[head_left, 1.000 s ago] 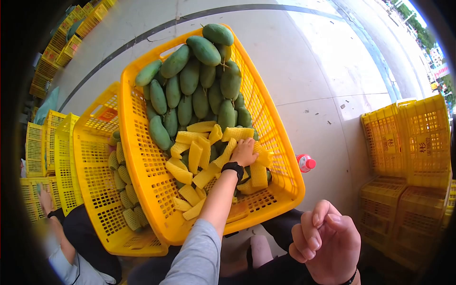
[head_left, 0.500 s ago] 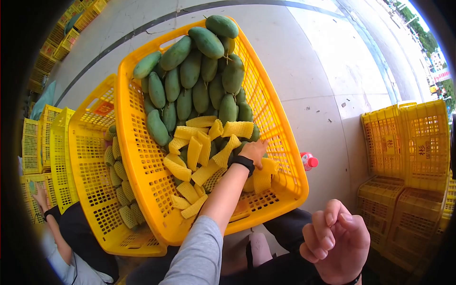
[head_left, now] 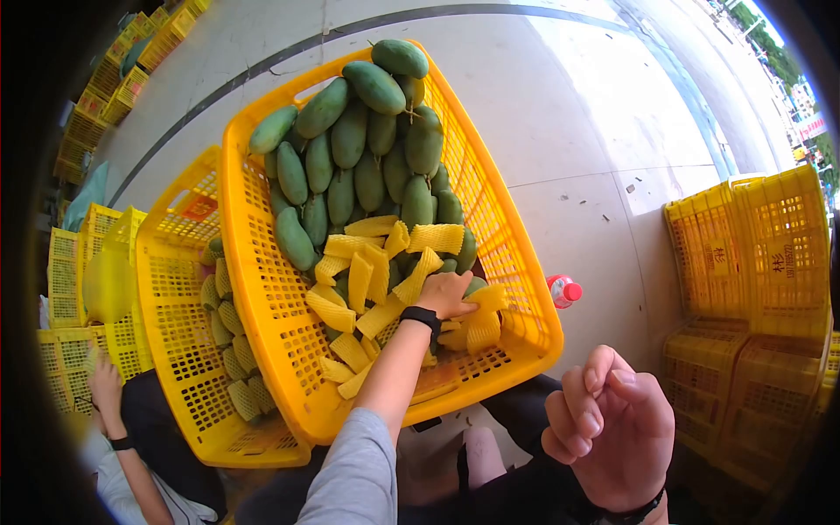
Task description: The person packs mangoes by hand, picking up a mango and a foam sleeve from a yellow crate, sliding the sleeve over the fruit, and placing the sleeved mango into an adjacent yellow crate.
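A large yellow basket [head_left: 284, 319] holds green mangoes [head_left: 349, 134] at its far end and loose yellow foam net sleeves [head_left: 435, 237] nearer me. My left hand [head_left: 444, 295] is inside the basket's near right part, with its fingers and thumb closed around a green mango [head_left: 475, 286] that is partly hidden. Foam sleeves lie right beside the thumb. My right hand [head_left: 617, 424] is outside the basket at the lower right, palm towards me. Its fingers are curled in near the thumb, and nothing shows in them.
Left of the large basket, a second yellow basket [head_left: 175, 350] holds net-wrapped mangoes [head_left: 241, 354]. A co-worker's hand [head_left: 105, 385] is at the far left by more crates. A red-capped bottle [head_left: 563, 291] stands right of the basket, before stacked yellow crates [head_left: 744, 254].
My left hand has shifted slightly back and left, and its fingers have closed on a mango. Foam sleeves beside it have moved. The co-worker's hand has also moved. My right hand keeps its curled pose.
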Available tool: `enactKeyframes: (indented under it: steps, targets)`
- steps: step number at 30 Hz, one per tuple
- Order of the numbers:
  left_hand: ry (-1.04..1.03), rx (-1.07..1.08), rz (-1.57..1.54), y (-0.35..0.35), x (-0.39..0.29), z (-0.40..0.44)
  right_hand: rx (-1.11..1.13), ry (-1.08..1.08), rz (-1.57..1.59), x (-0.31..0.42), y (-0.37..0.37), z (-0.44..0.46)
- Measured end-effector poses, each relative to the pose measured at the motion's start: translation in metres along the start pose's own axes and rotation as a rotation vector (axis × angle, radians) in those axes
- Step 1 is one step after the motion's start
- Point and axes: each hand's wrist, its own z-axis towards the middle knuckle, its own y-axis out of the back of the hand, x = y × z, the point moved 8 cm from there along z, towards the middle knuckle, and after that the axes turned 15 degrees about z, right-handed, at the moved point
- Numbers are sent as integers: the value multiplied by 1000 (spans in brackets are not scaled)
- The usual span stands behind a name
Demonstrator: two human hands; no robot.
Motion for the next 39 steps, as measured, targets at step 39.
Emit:
enactKeyframes:
  steps: [39]
  targets:
    - [534,-814,-1364,205,34,-333,479,-255,-303,-144,-45,26]
